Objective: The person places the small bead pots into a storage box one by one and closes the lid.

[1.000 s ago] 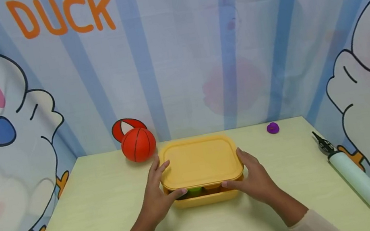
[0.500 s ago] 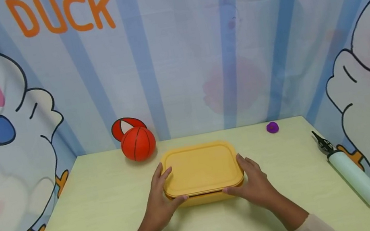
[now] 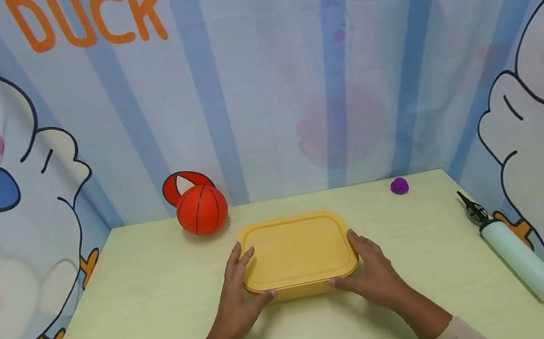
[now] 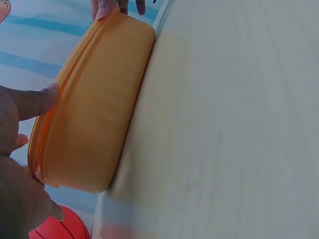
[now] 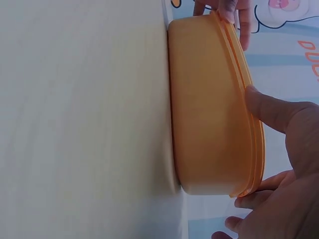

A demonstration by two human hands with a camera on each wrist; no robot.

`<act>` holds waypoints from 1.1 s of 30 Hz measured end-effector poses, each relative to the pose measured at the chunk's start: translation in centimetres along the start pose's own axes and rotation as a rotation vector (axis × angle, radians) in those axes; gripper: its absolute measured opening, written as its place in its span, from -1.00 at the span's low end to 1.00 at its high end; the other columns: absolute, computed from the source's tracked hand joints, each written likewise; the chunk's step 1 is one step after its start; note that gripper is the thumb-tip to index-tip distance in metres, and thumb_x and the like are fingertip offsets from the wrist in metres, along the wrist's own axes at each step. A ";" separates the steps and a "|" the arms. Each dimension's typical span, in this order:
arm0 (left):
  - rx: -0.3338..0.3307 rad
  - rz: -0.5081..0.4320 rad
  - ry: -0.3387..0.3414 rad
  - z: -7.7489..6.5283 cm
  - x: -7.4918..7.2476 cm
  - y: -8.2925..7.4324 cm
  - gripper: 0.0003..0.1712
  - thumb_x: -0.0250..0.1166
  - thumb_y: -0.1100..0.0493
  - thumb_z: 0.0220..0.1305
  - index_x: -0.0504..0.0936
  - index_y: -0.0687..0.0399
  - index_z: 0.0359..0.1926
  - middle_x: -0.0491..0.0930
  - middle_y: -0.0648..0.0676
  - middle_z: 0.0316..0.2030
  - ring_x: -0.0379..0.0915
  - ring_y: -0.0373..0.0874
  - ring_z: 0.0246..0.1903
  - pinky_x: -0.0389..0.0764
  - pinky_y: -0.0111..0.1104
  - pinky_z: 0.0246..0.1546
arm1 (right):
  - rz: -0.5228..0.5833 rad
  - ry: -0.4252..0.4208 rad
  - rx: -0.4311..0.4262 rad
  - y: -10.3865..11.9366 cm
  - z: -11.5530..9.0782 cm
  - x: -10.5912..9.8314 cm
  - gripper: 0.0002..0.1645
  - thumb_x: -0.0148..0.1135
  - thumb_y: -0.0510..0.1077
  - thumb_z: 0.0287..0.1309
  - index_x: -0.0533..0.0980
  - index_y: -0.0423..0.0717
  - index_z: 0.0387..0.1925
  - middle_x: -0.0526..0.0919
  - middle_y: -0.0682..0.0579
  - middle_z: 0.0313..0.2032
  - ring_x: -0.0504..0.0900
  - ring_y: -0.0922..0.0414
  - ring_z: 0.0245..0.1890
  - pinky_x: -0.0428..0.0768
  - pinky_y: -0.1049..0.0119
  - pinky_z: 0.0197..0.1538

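Note:
A yellow lid (image 3: 296,249) lies over a yellow plastic box (image 3: 303,291) at the middle of the table. My left hand (image 3: 237,301) grips the lid's left side, its thumb on the front edge and its fingers along the side. On the opposite side my right hand (image 3: 379,277) holds the lid in the same way. In the left wrist view a thin gap runs between the lid's edge and the rim of the box (image 4: 94,104). The lid hides whatever is inside.
Behind the box on the left sits a red ball with black lines (image 3: 202,210). A small purple object (image 3: 399,186) lies at the back right. A pale green hand pump with a black nozzle (image 3: 521,257) lies along the right edge. A printed curtain (image 3: 256,76) hangs behind the table.
Both hands have brought the lid down and toward me onto the box. The front opening, where green and orange things showed, is now covered.

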State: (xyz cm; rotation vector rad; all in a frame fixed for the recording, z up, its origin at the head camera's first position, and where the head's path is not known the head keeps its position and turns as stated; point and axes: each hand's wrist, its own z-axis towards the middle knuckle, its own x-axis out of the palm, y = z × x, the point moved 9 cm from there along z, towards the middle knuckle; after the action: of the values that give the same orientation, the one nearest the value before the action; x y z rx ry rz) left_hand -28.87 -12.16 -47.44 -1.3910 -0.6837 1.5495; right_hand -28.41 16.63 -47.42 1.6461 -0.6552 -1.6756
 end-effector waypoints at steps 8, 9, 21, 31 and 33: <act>-0.025 0.008 0.011 -0.2 0.1 0.6 0.10 0.63 0.26 0.24 0.26 0.05 0.70 -0.16 0.18 0.79 -0.23 0.33 0.77 0.04 0.32 0.69 | 0.019 0.015 -0.026 -0.2 -0.1 0.3 0.49 0.70 0.15 0.11 -0.04 -0.33 0.73 0.04 -0.32 0.73 -0.05 -0.42 0.74 0.04 -0.52 0.66; -0.026 0.009 0.015 -0.2 0.1 0.7 0.10 0.63 0.24 0.25 0.25 0.05 0.70 -0.16 0.18 0.80 -0.24 0.33 0.77 0.03 0.33 0.69 | 0.023 0.019 -0.025 -0.3 -0.1 0.4 0.49 0.70 0.15 0.12 -0.04 -0.33 0.74 0.03 -0.32 0.73 -0.06 -0.41 0.74 0.03 -0.50 0.67; -0.017 0.138 0.033 -0.5 0.0 1.3 0.09 0.40 -0.17 0.49 0.09 0.25 0.74 -0.18 0.29 0.78 -0.17 0.47 0.73 -0.40 0.71 0.45 | 0.031 0.046 -0.016 -0.6 -0.3 0.5 0.41 0.58 0.23 0.26 -0.06 -0.26 0.76 0.00 -0.31 0.75 -0.10 -0.41 0.75 -0.13 -0.61 0.63; -0.063 0.221 0.062 -0.5 -0.2 1.9 0.21 0.38 -0.29 0.46 0.00 0.29 0.74 -0.12 0.21 0.79 -0.19 0.33 0.76 -0.33 0.72 0.45 | 0.021 0.031 -0.026 -0.7 -0.2 0.3 0.39 0.58 0.19 0.28 -0.06 -0.29 0.75 0.01 -0.33 0.74 -0.06 -0.38 0.75 -0.05 -0.49 0.68; -0.075 0.225 0.067 -0.6 -0.2 1.9 0.22 0.38 -0.30 0.46 -0.01 0.28 0.74 -0.14 0.20 0.80 -0.19 0.32 0.76 -0.32 0.73 0.45 | 0.024 0.029 -0.022 -0.7 -0.2 0.3 0.39 0.59 0.19 0.27 -0.05 -0.29 0.75 0.01 -0.32 0.74 -0.05 -0.36 0.75 -0.01 -0.44 0.70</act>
State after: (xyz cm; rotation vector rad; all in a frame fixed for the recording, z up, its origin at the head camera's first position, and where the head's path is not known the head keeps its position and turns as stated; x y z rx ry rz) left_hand -28.85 -13.29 -49.12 -1.6140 -0.5648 1.6563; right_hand -28.27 16.85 -48.12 1.6378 -0.6382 -1.6333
